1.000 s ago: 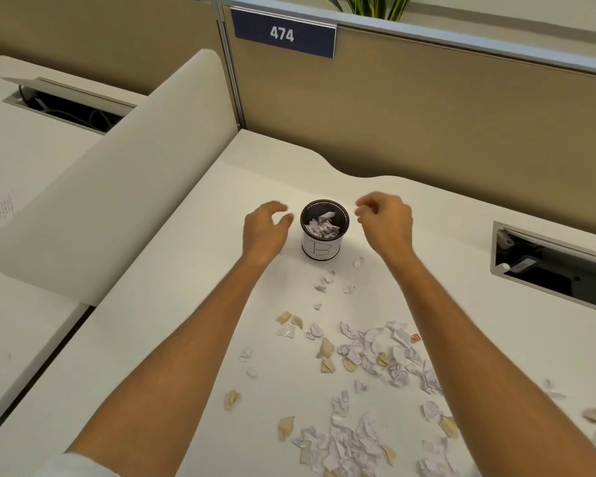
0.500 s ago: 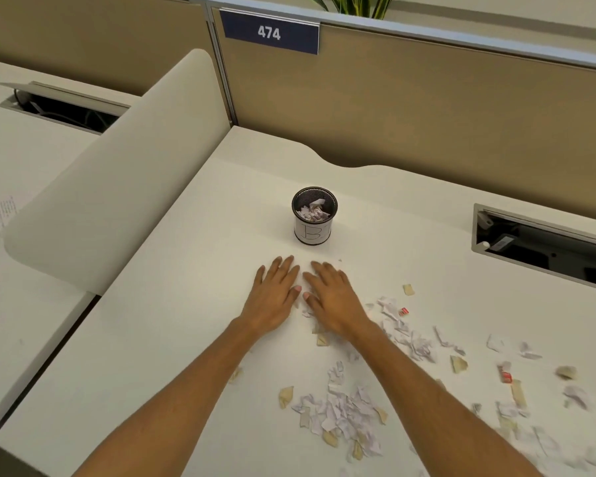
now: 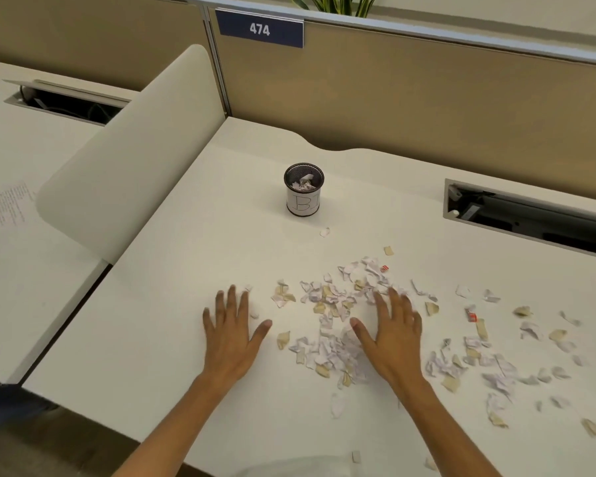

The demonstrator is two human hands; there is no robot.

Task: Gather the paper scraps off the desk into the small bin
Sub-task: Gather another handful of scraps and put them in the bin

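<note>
A small black mesh bin (image 3: 303, 196) with a white paper label stands upright on the white desk (image 3: 172, 270), with some scraps inside. Many white and tan paper scraps (image 3: 327, 335) lie scattered in front of it and off to the right. My left hand (image 3: 233, 333) lies flat on bare desk, fingers spread, just left of the pile. My right hand (image 3: 391, 333) lies flat with spread fingers on the pile's right part, and scraps sit between the two hands. Neither hand holds anything.
A curved beige divider (image 3: 128, 160) rises at the desk's left edge. Tan partition walls (image 3: 410, 98) with a "474" sign (image 3: 259, 29) close the back. An open cable slot (image 3: 530, 215) sits at the right rear. More scraps (image 3: 496, 370) trail toward the right edge.
Both hands came back from beside the bin toward me, pressed together on the desk half a second ago, and now lie apart on either side of the scrap pile.
</note>
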